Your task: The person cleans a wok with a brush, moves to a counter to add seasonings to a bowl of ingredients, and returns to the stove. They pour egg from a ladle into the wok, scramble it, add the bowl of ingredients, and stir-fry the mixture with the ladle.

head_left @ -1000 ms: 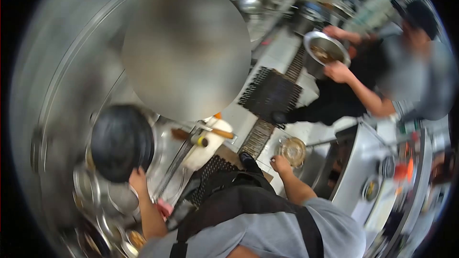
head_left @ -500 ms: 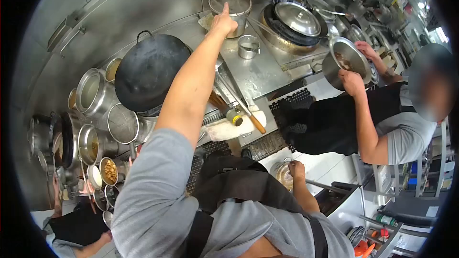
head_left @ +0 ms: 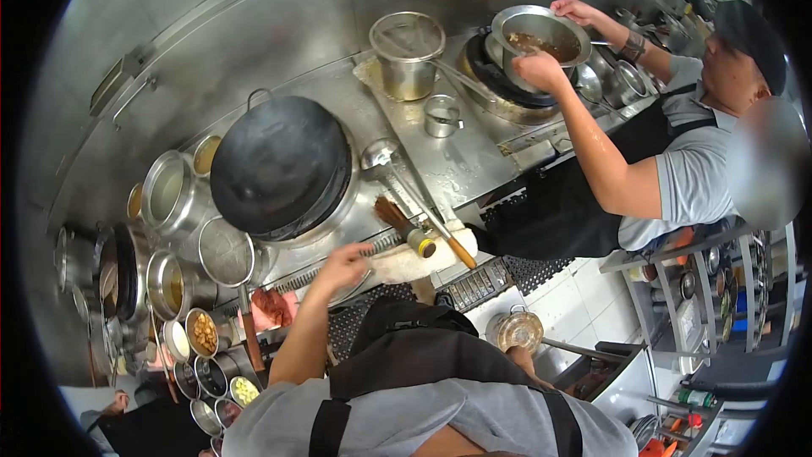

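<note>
Left hand [head_left: 342,267] is right by the white towel's [head_left: 413,264] edge, fingers bent — can't tell if they're pinching anything. Right hand [head_left: 519,359] is beside the metal pot [head_left: 518,330], grip unclear. Left has dropped from the strainer-topped pot [head_left: 407,59] — big move.

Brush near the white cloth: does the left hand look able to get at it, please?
Probably yes: the brush lies uncovered beside the ladle, a short way beyond the left hand, and nothing seems to block the way.
</note>
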`<state>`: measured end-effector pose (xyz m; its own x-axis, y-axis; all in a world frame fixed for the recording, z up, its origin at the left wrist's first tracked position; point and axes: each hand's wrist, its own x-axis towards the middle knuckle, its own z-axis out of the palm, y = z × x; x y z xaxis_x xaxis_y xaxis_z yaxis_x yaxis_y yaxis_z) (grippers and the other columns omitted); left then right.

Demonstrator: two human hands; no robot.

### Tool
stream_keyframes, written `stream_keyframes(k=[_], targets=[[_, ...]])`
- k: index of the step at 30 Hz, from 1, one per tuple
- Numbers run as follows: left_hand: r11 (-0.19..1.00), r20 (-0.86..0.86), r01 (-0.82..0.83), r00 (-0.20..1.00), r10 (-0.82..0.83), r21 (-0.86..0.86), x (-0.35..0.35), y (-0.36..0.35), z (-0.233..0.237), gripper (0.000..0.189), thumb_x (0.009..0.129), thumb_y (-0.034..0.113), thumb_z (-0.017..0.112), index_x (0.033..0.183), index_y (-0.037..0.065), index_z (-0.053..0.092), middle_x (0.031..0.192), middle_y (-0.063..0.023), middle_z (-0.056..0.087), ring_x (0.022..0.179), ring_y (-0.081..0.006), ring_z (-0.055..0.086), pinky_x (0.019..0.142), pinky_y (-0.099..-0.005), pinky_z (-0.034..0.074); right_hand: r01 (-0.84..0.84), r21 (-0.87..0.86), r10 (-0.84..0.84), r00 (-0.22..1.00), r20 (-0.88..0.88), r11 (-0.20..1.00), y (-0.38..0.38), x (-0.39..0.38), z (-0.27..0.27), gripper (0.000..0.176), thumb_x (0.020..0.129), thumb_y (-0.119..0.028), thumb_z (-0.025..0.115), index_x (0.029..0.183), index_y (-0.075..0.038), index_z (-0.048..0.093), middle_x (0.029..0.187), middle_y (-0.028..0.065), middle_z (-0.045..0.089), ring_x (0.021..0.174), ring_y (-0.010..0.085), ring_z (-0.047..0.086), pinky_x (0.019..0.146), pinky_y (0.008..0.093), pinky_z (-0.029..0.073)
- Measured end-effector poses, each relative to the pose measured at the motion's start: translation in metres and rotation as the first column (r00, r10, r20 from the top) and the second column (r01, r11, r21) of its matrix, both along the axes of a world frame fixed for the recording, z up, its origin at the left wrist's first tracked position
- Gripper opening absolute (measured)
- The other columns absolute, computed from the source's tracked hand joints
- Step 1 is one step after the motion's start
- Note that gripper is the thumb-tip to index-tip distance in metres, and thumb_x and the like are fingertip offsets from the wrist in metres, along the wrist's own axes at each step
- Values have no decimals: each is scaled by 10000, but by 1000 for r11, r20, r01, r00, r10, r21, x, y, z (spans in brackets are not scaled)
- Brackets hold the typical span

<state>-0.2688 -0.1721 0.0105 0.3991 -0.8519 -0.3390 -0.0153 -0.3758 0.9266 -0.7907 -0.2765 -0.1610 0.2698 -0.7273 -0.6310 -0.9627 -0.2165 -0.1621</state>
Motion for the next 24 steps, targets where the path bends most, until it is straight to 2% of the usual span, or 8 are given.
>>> stream_keyframes(k=[2, 4, 6, 8, 9, 13, 18, 24], targets=[[903, 109, -390, 904, 413, -182, 29, 43, -15, 341, 797, 4, 548, 1117, 66, 648, 692, -34, 616, 540, -75, 526, 491, -254, 448, -91, -35, 91, 996, 2, 995, -23, -3, -9, 280, 810, -184, 486, 819, 7, 690, 832, 250, 653, 861, 376, 649, 767, 453, 514], [782, 683, -428, 398, 613, -453, 54, 58, 14, 237, 813, 22, 552, 1024, 11, 658, 775, -140, 643, 627, -207, 622, 603, -335, 495, -213, -79, 214, 977, 6, 974, -64, 12, -21, 297, 814, -203, 485, 826, 10, 691, 838, 253, 653, 867, 379, 648, 771, 454, 513], [804, 762, -466, 345, 549, -369, 73, 67, 33, 217, 794, 56, 580, 991, -6, 648, 921, -181, 639, 830, -325, 625, 749, -375, 499, -38, -31, 35, 995, -94, 999, -105, 39, -37, 306, 816, -238, 505, 858, -6, 700, 859, 252, 655, 847, 365, 656, 793, 425, 515], [863, 887, -405, 213, 411, -303, 94, 72, -1, 224, 768, 118, 609, 949, -8, 652, 946, -180, 626, 911, -356, 590, 821, -435, 475, -21, -205, 55, 985, 162, 979, -115, 101, 32, 257, 803, -200, 534, 886, -28, 706, 845, 253, 655, 853, 374, 653, 763, 419, 527], [916, 931, -384, 279, 235, -116, 95, 75, -13, 203, 757, 135, 624, 906, 0, 655, 915, -167, 620, 903, -353, 578, 818, -431, 477, 84, -152, -43, 965, 260, 985, -129, 111, 17, 222, 801, -170, 561, 909, -41, 707, 799, 227, 667, 743, 339, 678, 680, 393, 544], [910, 957, -397, 196, 216, -124, 83, 67, -4, 225, 746, 202, 645, 861, 9, 656, 931, -145, 599, 906, -328, 562, 834, -410, 466, 59, -137, -19, 960, 279, 989, -117, 161, 60, 239, 792, -117, 577, 976, -10, 687, 781, 175, 686, 533, 236, 661, 545, 338, 544], [935, 916, -351, 390, 94, 54, 113, 50, -34, 246, 792, 262, 593, 788, 25, 656, 815, -167, 649, 800, -330, 628, 780, -459, 477, -85, -127, 119, 949, 291, 988, -79, 154, 31, 232, 783, -214, 576, 915, -75, 707, 768, 206, 667, 737, 346, 669, 714, 409, 537], [899, 945, -426, 239, 224, -106, 103, 38, -49, 236, 786, 276, 590, 706, 59, 637, 745, -131, 656, 744, -306, 640, 742, -445, 457, -144, -79, 160, 954, 256, 986, -41, 139, 28, 211, 763, -216, 607, 900, -100, 717, 788, 179, 678, 797, 328, 665, 783, 404, 522]])
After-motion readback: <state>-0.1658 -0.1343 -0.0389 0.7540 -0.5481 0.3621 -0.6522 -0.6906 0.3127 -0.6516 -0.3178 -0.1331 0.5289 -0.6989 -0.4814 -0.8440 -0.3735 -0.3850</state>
